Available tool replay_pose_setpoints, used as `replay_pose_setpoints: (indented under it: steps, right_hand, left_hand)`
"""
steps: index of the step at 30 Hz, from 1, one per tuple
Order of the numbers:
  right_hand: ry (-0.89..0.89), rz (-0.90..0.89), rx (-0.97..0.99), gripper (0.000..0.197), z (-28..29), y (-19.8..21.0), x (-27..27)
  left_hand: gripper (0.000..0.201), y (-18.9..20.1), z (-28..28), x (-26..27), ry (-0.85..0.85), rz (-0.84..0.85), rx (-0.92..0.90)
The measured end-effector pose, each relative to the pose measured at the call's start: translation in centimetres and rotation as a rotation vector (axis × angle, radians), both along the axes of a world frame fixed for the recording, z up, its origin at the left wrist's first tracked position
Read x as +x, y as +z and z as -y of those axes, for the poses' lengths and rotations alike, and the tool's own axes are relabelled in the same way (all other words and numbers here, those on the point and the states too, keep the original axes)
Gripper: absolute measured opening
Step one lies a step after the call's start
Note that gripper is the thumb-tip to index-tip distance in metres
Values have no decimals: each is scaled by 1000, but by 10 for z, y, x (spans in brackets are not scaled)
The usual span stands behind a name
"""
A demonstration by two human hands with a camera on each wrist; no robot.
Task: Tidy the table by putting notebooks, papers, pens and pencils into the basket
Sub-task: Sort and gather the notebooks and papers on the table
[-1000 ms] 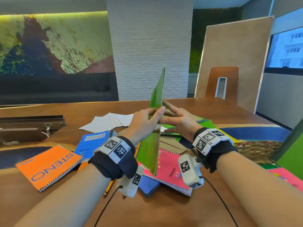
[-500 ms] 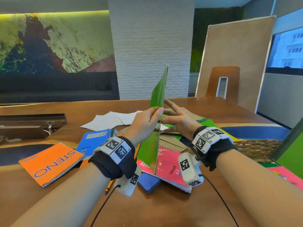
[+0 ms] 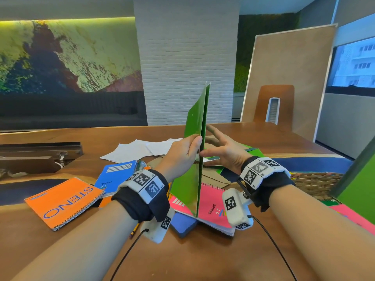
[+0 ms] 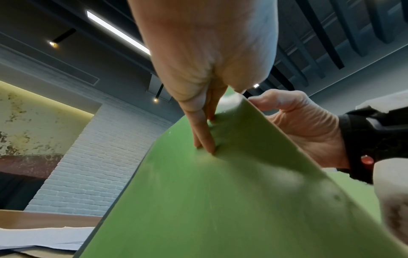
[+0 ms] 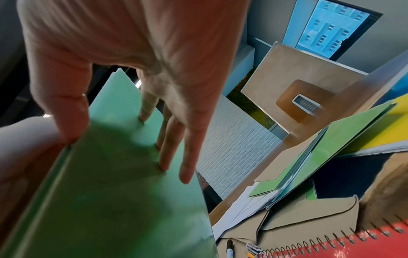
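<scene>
A thin green folder (image 3: pixel 195 159) stands upright and edge-on above the pile of notebooks. My left hand (image 3: pixel 183 154) pinches its near edge, fingers flat on the left face (image 4: pixel 203 132) and thumb at the edge. On the other side my right hand (image 3: pixel 222 151) is spread, its straight fingers (image 5: pixel 170 139) touching the folder's right face (image 5: pixel 114 192). The wicker basket (image 3: pixel 312 185) sits to the right, partly hidden by a green sheet. Under the folder lies a pink spiral notebook (image 3: pixel 213 205).
An orange STENO pad (image 3: pixel 65 201), a blue spiral notebook (image 3: pixel 115 175) and white papers (image 3: pixel 138 151) lie to the left. A pencil (image 3: pixel 135 230) sticks out below my left wrist. A brown envelope (image 5: pixel 309 214), a marker (image 5: pixel 229 247) and more green and yellow folders (image 5: pixel 344 139) lie right.
The folder has shifted slightly to the right between my hands and stays upright. My right hand's fingers have spread wider against it.
</scene>
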State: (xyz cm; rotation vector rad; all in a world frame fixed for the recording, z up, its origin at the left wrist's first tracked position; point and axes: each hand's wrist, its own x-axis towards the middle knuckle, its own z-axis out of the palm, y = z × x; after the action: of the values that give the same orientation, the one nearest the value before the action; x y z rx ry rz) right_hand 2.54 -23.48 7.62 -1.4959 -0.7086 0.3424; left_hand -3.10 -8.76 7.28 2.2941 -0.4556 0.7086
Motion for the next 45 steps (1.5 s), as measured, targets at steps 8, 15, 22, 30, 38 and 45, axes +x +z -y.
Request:
replay_pose_setpoints:
  steps: [8, 15, 22, 30, 38, 45]
  right_hand:
    - [-59, 32, 104, 85, 10, 11, -4]
    - [-178, -6, 300, 52, 54, 34, -16]
    - [-928, 173, 360, 19, 118, 36, -3]
    - [-1264, 407, 200, 13, 207, 39, -21]
    - [-1444, 423, 29, 38, 286, 46, -48]
    - [-1603, 444, 34, 23, 333, 43, -64]
  left_hand:
    - [27, 9, 27, 1, 40, 107, -51]
    - [40, 14, 83, 14, -61, 215, -101]
    - [50, 17, 146, 33, -277, 126, 48]
    - [50, 25, 191, 72, -9, -158, 83]
    - [68, 19, 246, 104, -28, -315, 3]
    - [58, 22, 296, 110, -128, -276, -54]
